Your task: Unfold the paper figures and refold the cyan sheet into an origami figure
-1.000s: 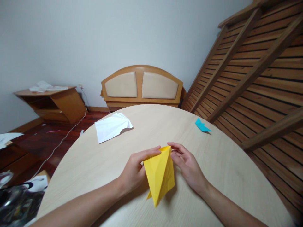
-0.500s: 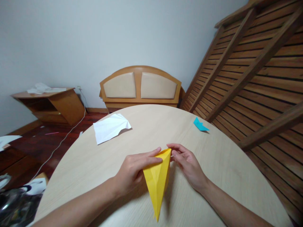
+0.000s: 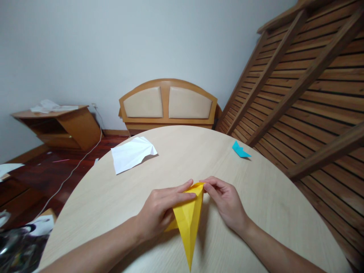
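Observation:
A folded sheet of yellow paper hangs between my hands above the near part of the table, its long narrow point directed toward me. My left hand is closed on its left side, with fingers lying along the upper edge; part of the paper is hidden behind that palm. At the top right corner, my right hand pinches the yellow paper between thumb and fingertips. Creases run down the middle of the paper's front face.
On the round wooden table, a creased white sheet lies at the far left and a small blue folded paper at the far right. Beyond stand a padded headboard, a low cabinet and leaning wooden slats.
My right thumb and fingers have closed on the paper's top right corner. The paper has lowered slightly, and a yellow flap now shows beneath my left hand.

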The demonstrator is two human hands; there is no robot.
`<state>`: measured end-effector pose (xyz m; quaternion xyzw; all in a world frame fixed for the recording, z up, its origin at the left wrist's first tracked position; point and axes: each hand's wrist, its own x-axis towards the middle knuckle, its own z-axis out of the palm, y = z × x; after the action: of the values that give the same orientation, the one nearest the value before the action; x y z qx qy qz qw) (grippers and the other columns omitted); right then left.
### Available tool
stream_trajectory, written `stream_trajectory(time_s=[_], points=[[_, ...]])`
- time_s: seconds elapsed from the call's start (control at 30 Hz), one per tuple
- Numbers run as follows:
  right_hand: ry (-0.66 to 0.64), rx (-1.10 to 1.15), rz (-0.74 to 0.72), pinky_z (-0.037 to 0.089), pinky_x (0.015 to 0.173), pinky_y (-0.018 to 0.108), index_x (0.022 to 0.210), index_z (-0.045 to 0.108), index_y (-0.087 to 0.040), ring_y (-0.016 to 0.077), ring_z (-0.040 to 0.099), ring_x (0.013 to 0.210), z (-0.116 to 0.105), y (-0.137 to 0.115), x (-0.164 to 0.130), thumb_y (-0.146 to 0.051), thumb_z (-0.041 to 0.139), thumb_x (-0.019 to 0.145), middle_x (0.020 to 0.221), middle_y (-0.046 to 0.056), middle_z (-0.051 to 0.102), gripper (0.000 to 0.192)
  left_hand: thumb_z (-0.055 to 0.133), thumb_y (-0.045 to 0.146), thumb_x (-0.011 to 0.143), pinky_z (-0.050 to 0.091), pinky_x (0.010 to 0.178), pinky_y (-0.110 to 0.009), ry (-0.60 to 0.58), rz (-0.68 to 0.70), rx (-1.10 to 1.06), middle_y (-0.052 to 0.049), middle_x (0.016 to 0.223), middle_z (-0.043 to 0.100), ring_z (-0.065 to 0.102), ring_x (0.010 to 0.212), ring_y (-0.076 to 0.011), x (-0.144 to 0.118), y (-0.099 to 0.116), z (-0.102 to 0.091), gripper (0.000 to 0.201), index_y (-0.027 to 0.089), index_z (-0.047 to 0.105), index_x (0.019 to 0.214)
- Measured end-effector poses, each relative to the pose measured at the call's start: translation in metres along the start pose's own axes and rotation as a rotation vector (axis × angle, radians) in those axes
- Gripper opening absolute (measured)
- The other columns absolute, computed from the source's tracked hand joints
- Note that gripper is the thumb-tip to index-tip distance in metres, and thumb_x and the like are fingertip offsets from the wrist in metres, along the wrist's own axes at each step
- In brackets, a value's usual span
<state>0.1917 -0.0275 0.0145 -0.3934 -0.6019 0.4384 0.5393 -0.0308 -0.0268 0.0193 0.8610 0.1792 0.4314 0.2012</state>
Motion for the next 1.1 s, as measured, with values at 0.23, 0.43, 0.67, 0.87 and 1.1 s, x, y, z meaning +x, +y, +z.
stream_trajectory(time_s=[0.23,0.43,0.67,0.87,1.1], points=[[0.088,-0.060,-0.067,0.053,0.070,0.027,0.083,0.073,-0.022,0.0174,0.064,0.076,0.005,-0.004,-0.005,-0.041,0.065,0.091,0.080,0.004,0.069,0.022,0.061,0.006,0.089,0.058,0.092,-0.028,0.064,-0.029,-0.008,-0.013,0.144,0.053,0.065,0.119,-0.0235,-0.001,0.005,-0.002,0.045,0.025,0.065,0.129],[0.053,-0.026,-0.026,0.055,0.075,0.028,0.092,0.071,-0.022,0.0185,0.066,0.083,0.006,-0.006,-0.006,-0.043,0.064,0.091,0.088,0.005,0.070,0.022,0.056,0.005,0.089,0.060,0.089,-0.029,0.118,-0.141,-0.044,-0.012,0.133,0.063,0.068,0.115,-0.0232,0.002,0.008,-0.005,0.032,0.022,0.076,0.108],[-0.042,0.123,0.199,0.055,0.070,0.029,0.088,0.070,-0.020,0.0181,0.067,0.073,0.006,-0.003,-0.004,-0.050,0.071,0.084,0.082,0.004,0.072,0.030,0.046,0.003,0.090,0.057,0.097,-0.036,0.078,-0.290,-0.161,-0.010,0.131,0.066,0.064,0.122,-0.0218,0.003,0.004,0.000,0.039,0.021,0.074,0.110],[-0.001,0.133,0.277,0.054,0.067,0.030,0.085,0.068,-0.020,0.0185,0.067,0.070,0.000,0.001,0.002,-0.054,0.075,0.077,0.078,0.003,0.072,0.036,0.039,0.013,0.095,0.047,0.108,-0.044,0.041,-0.538,-0.333,-0.010,0.134,0.065,0.058,0.129,-0.0243,0.006,0.004,-0.002,0.038,0.019,0.075,0.105],[-0.010,0.102,0.305,0.050,0.060,0.027,0.079,0.065,-0.021,0.0172,0.063,0.065,0.000,0.003,0.002,-0.054,0.072,0.080,0.070,0.000,0.067,0.034,0.061,0.037,0.092,0.056,0.087,-0.035,0.159,-0.742,-0.499,-0.013,0.113,0.074,0.070,0.102,-0.0231,0.007,0.001,0.011,0.030,0.016,0.070,0.112]])
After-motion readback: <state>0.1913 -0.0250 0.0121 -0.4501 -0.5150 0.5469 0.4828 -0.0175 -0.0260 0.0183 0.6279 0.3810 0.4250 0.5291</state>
